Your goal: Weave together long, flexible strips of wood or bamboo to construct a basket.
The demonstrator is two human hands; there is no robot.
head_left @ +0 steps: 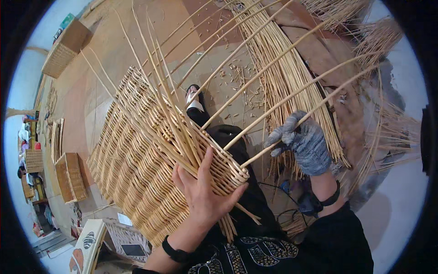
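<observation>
At lower middle, the left hand [206,198], spread wide, touches the basket [132,169]; at right, the gloved right hand [306,144] grips a stick [258,155].

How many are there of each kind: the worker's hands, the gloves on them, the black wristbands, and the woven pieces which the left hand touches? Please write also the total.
Hands: 2 (left hand, right hand)
Grey glove: 1
Black wristbands: 2 (left wristband, right wristband)
Woven piece: 1
Total: 6
</observation>
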